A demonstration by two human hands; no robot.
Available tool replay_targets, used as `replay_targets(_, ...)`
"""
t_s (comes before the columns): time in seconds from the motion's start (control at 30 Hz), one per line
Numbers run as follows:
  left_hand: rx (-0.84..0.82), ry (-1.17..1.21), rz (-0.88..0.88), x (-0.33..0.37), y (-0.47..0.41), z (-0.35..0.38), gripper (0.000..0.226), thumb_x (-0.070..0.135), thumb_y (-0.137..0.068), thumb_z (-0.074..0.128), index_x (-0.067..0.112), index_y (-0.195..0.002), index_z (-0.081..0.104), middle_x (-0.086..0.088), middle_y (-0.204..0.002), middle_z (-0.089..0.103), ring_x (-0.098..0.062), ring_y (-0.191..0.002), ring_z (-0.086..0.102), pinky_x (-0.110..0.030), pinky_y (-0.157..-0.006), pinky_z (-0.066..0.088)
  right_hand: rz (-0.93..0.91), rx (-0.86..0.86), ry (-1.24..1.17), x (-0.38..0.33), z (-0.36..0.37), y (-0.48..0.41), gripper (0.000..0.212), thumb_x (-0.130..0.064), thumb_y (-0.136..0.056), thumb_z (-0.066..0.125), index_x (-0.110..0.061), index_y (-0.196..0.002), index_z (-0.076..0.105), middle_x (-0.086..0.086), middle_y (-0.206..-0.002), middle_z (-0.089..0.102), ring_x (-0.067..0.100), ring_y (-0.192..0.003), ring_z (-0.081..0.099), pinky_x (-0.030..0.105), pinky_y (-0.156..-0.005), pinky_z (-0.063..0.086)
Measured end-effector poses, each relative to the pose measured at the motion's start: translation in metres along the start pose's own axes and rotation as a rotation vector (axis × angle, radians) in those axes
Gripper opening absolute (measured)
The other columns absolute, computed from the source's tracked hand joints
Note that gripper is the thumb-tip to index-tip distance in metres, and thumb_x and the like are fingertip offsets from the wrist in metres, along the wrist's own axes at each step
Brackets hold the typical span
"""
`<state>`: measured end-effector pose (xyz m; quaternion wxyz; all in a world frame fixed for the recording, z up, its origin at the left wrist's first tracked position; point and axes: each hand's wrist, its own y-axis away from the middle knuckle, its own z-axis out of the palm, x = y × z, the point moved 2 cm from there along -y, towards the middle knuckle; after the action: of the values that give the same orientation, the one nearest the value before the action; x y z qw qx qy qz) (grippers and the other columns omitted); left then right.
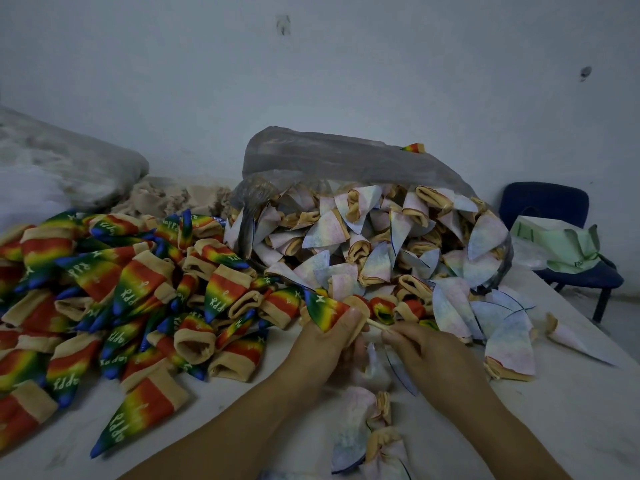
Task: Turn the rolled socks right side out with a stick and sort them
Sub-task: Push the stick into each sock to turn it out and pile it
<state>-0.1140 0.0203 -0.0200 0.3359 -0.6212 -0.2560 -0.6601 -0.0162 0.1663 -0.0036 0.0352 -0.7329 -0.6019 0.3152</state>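
A big heap of rainbow socks [121, 299] is lying over the left side of the table [571, 410]. These look done, turned bright side out. Near the middle of the front edge, the left hand [329, 344] is pinching one rainbow sock [329, 311] between thumb and fingers, and the stick [375, 325] is poking out of it. The right hand [426, 351] is curling its fingers round the stick's other end. Behind the hands, a clear plastic bag [329, 157] is lying open on its side, spilling pale socks [381, 244] that are waiting to be turned. I think lots are left, maybe half. More pale ones [367, 431] are lying by the front edge.
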Motion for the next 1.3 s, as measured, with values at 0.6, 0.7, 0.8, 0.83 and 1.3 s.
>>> replay_targets(0.6, -0.147, 0.221, -0.086, -0.005, 0.000, 0.005, 0.055, 0.068, -0.076, 0.067, 0.034, -0.121, 0.069, -0.002, -0.119, 0.071, -0.022, -0.114, 0.065, -0.044, -0.098, 0.051, 0.244, -0.039, -0.550, -0.027, 0.000, -0.006, 0.038, -0.073, -0.074, 0.041, -0.046, -0.088, 0.063, -0.020, -0.084, 0.066, -0.008, -0.078, 0.059, 0.022, -0.069, 0.045)
replay_targets(0.7, -0.191, 0.235, -0.064, -0.005, 0.000, 0.007, 0.061, 0.067, -0.073, 0.072, 0.036, -0.125, 0.065, 0.000, -0.129, 0.067, -0.019, -0.124, 0.060, -0.049, -0.112, 0.040, 0.220, -0.083, -0.580, -0.033, 0.005, -0.002, 0.034, -0.071, -0.077, 0.042, -0.045, -0.087, 0.061, -0.019, -0.081, 0.067, -0.006, -0.074, 0.060, 0.010, -0.058, 0.042)
replay_targets(0.8, -0.199, 0.240, -0.077, -0.006, -0.001, 0.007, 0.059, 0.067, -0.078, 0.067, 0.035, -0.127, 0.064, -0.002, -0.131, 0.065, -0.022, -0.126, 0.058, -0.051, -0.112, 0.040, 0.228, -0.086, -0.591, -0.032, 0.008, -0.001, 0.034, -0.068, -0.079, 0.044, -0.040, -0.088, 0.061, -0.012, -0.081, 0.068, -0.002, -0.072, 0.062, 0.018, -0.060, 0.042)
replay_targets(0.83, -0.196, 0.226, -0.065, -0.006, -0.001, 0.005, 0.055, 0.066, -0.082, 0.064, 0.035, -0.127, 0.064, -0.003, -0.131, 0.065, -0.023, -0.126, 0.058, -0.051, -0.110, 0.042, 0.227, -0.085, -0.591, -0.032, 0.008, -0.001, 0.037, -0.069, -0.078, 0.044, -0.037, -0.087, 0.061, -0.009, -0.080, 0.067, 0.000, -0.071, 0.062, 0.021, -0.061, 0.043)
replay_targets(1.3, -0.012, 0.567, -0.160, -0.001, -0.008, -0.007, 0.045, 0.041, -0.095, 0.050, 0.006, -0.103, 0.077, -0.012, -0.110, 0.071, -0.023, -0.102, 0.067, -0.036, -0.095, 0.051, 0.257, -0.045, -0.631, -0.028, 0.008, -0.001, 0.042, -0.060, -0.080, 0.047, -0.019, -0.079, 0.057, -0.004, -0.062, 0.057, 0.005, -0.055, 0.052, 0.012, -0.052, 0.041)
